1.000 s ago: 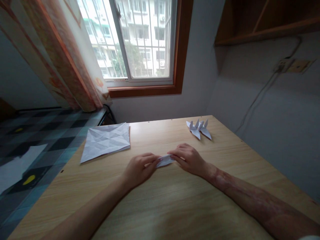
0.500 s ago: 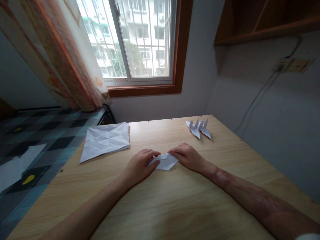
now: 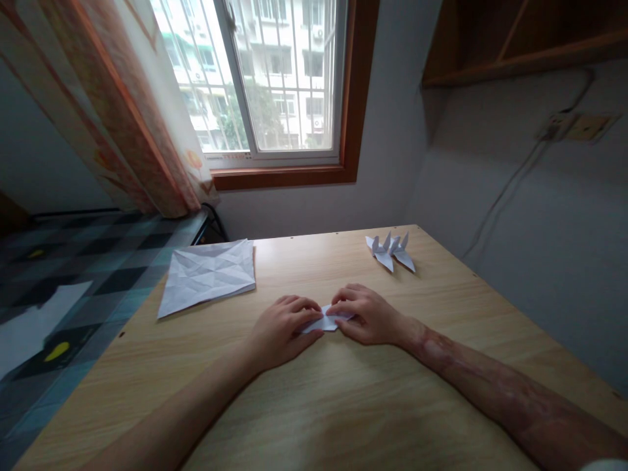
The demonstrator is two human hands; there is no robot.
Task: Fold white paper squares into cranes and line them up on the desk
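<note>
A small piece of folded white paper (image 3: pixel 328 322) lies on the wooden table (image 3: pixel 314 405), between my two hands. From the left, my left hand (image 3: pixel 287 329) grips its edge, fingers over the top and thumb along the near side. My right hand (image 3: pixel 366 314) holds the other end the same way, fingertips close to those of the left. Both hands cover the paper's ends, so only its middle and a bit of the right part show.
Creased white paper sheets (image 3: pixel 210 275) lie at the table's far left. Folded paper figures with pointed wings (image 3: pixel 390 252) stand at the back right. Left of the table is a checked bed (image 3: pixel 98 261) with loose white paper (image 3: pixel 44 324) on it. A window is behind the table.
The paper now looks narrower, its lower point no longer showing. My right hand has shifted its grip, with its thumb now at the near edge. My left fingers have moved slightly right.
</note>
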